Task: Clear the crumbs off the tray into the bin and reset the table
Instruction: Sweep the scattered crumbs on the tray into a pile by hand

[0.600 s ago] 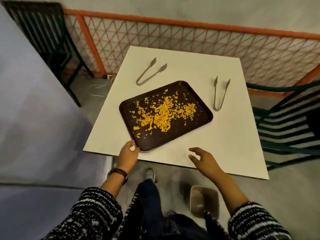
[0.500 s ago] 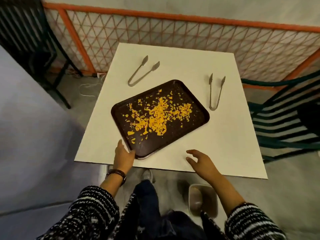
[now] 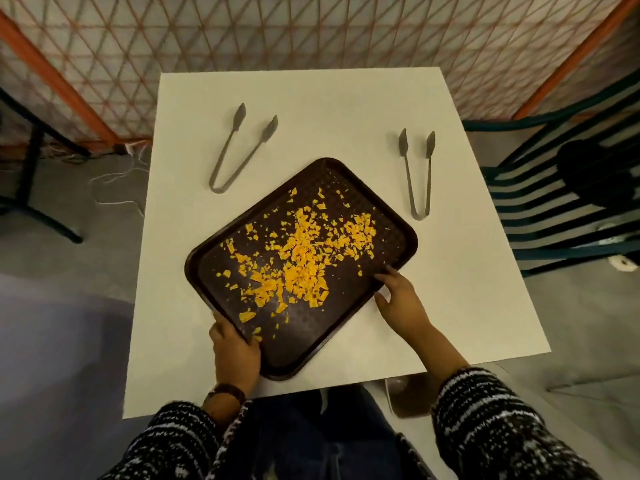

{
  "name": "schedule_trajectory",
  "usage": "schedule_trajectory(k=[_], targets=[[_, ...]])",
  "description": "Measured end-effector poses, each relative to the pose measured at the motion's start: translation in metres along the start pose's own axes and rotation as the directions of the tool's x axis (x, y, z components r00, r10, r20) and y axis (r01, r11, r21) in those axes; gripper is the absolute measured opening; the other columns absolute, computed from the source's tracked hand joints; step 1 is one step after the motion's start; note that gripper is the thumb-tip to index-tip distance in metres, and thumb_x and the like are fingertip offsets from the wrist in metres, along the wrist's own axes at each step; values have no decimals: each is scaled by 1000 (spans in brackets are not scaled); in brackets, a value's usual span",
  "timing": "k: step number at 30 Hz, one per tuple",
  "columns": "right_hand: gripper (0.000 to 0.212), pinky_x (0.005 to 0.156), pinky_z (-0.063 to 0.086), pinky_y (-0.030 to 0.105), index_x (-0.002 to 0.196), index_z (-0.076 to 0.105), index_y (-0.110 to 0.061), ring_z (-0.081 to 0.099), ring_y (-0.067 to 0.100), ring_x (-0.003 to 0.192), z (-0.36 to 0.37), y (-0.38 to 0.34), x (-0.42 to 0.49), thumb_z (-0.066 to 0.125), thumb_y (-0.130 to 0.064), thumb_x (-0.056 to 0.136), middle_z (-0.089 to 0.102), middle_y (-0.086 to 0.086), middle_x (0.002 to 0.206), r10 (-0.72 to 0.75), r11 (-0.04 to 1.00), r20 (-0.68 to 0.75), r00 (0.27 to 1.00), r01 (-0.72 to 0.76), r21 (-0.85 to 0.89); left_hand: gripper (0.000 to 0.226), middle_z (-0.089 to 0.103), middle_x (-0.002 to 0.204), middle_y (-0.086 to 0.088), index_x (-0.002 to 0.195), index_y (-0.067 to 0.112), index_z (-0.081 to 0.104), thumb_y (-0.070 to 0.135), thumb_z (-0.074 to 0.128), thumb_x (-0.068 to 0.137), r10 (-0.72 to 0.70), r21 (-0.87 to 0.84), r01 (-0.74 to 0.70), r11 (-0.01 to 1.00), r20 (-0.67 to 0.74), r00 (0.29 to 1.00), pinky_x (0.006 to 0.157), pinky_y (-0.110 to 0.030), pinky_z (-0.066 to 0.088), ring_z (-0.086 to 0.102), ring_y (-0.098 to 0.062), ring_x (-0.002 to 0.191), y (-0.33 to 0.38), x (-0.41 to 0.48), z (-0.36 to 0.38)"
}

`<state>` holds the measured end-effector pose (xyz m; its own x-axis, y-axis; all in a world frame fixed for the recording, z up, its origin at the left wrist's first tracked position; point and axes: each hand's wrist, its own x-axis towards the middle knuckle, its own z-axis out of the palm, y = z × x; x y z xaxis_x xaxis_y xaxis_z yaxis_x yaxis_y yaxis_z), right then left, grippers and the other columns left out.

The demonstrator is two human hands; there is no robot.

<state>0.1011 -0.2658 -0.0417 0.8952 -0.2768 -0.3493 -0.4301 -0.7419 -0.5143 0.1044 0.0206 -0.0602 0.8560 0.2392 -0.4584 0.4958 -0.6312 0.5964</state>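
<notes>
A dark brown tray lies at an angle on the white table, covered with several orange crumbs. My left hand grips the tray's near left corner, thumb on the rim. My right hand touches the tray's right edge, fingers resting on the rim. A small bin stands on the floor under the table's near edge, mostly hidden by the table and my right sleeve.
Two metal tongs lie on the table beyond the tray, one at the left, one at the right. An orange mesh fence stands behind the table. A green slatted chair is at the right.
My head moved closer over the table. My left hand closed on the tray's corner. My right hand moved from the table's near edge up to the tray's right edge.
</notes>
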Motion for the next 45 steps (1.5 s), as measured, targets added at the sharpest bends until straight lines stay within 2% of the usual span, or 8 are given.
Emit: schedule_trajectory(k=[4,19,26,33,36,38,41,45], targets=[[45,115,1,52,134,47,-16,11,31,145,-3,7,21,53,-19,90,25,12,154,-9,966,-35,999,0,-257,84,27,140,-25,147,10,0,10,57,85,55,21,-55,998,4,998,96,-50,42,47,-46,114,-3,4,-5],[73,112,-14,47,148,19,-16,-3,19,146,5,45,-7,7,-54,88,5,5,159,-72,885,171,983,143,-444,76,42,136,-25,146,5,13,-3,49,80,117,137,-105,985,-85,989,100,-53,41,46,-45,115,-14,56,-24],[64,111,-6,51,142,26,-12,-14,16,145,12,68,-53,6,-51,95,27,9,150,17,757,247,969,149,-636,76,42,137,-22,146,9,18,-5,49,78,224,189,-209,959,-61,973,100,-51,42,47,-44,113,-2,82,-20],[74,115,-6,35,122,60,-9,55,29,121,9,69,-77,1,-46,98,58,12,130,-19,797,306,952,199,-570,75,46,134,-24,146,7,21,-9,49,78,306,185,-292,938,-46,951,101,-49,42,48,-43,112,7,77,-11],[77,117,-7,28,143,27,-11,14,19,143,7,68,-74,-3,-59,91,13,2,152,-126,903,198,972,195,-383,76,46,132,-22,146,10,20,-9,49,78,303,160,-294,942,-37,952,102,-46,42,48,-40,114,2,65,-7],[68,117,-3,29,147,10,-13,-8,13,142,8,67,-67,17,-55,94,-5,-2,154,-109,962,121,987,136,-237,78,45,132,-21,147,13,18,-9,49,79,294,135,-288,948,-29,955,103,-45,41,47,-38,116,-3,59,-5],[68,116,-1,31,148,3,-12,-12,18,143,17,58,-50,39,-37,96,-8,5,158,25,995,12,1000,-24,-99,79,41,136,-19,147,17,15,-6,49,80,286,114,-283,952,-7,958,105,-44,40,46,-36,120,-6,54,-4],[82,117,-8,37,147,-4,-5,-12,27,144,34,38,-35,22,-57,90,-9,16,157,223,972,-40,974,-225,-63,78,38,138,-19,148,16,13,-6,49,82,291,110,-290,951,10,957,106,-43,38,45,-36,122,-5,52,-6]])
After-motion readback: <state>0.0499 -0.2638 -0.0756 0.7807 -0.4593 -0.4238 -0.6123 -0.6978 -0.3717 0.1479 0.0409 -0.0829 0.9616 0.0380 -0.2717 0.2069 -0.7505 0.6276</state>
